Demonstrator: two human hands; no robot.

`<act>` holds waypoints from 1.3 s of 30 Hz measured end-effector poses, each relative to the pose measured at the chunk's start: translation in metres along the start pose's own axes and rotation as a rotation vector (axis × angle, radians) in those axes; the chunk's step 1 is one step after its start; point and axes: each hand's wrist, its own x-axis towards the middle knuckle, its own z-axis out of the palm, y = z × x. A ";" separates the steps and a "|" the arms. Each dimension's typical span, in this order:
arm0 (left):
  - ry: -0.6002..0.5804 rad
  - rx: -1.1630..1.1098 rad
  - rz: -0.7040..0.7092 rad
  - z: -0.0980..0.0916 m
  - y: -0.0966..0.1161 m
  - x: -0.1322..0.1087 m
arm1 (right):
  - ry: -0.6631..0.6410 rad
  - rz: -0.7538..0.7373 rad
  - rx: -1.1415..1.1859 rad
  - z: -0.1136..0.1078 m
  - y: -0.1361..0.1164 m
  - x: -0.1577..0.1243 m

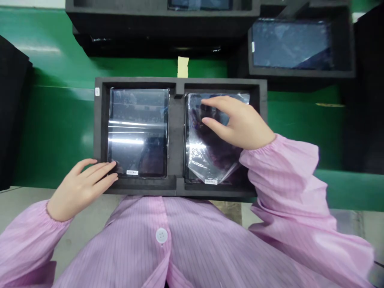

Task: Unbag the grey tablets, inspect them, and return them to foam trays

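Note:
A black foam tray (177, 132) with two pockets lies on the green belt in front of me. The left pocket holds a dark tablet (138, 132) wrapped in clear film. In the right pocket lies another tablet in a loose clear bag (207, 160). My left hand (81, 186) rests flat on the tray's near left corner, fingers stretched out and touching the left tablet's corner. Over the right tablet my right hand (237, 122) has its fingers spread, fingertips touching the bag near its top.
More black foam trays stand behind: one (162, 24) at the top middle and one with a bagged tablet (300, 48) at the top right. A yellow tape strip (183, 66) sits on the green belt (54, 128). Black foam (12, 112) stands at the left edge.

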 end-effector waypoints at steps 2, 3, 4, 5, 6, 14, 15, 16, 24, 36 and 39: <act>0.057 0.029 -0.012 0.001 0.003 0.005 | 0.034 0.012 0.009 0.002 0.001 -0.001; 0.073 0.049 -0.032 0.002 0.005 0.008 | 0.028 0.023 0.018 0.003 -0.001 -0.002; 0.087 0.072 -0.062 0.004 0.006 0.009 | 0.007 0.029 0.034 0.005 -0.003 -0.003; 0.101 0.094 -0.095 0.006 0.007 0.010 | -0.025 0.026 0.056 0.008 -0.007 -0.004; 0.118 0.112 -0.122 0.008 0.008 0.009 | -0.062 0.010 0.083 0.012 -0.012 -0.005; 0.250 0.123 -0.453 0.028 0.012 -0.018 | -0.235 -0.368 0.325 0.042 -0.052 -0.010; 0.256 0.111 -0.494 0.030 0.013 -0.021 | -0.243 -0.375 0.337 0.044 -0.054 -0.011; 0.254 0.090 -0.538 0.031 0.014 -0.024 | -0.253 -0.377 0.343 0.045 -0.056 -0.011; 0.217 -0.007 -0.431 0.034 0.005 -0.038 | -0.300 -0.507 0.069 0.057 -0.066 -0.016; 0.160 -0.054 -0.380 0.025 0.017 -0.015 | -0.340 -0.368 0.193 0.055 -0.071 -0.011; 0.173 -0.090 -0.403 0.022 0.030 -0.003 | -0.388 -0.107 0.478 0.046 -0.077 -0.005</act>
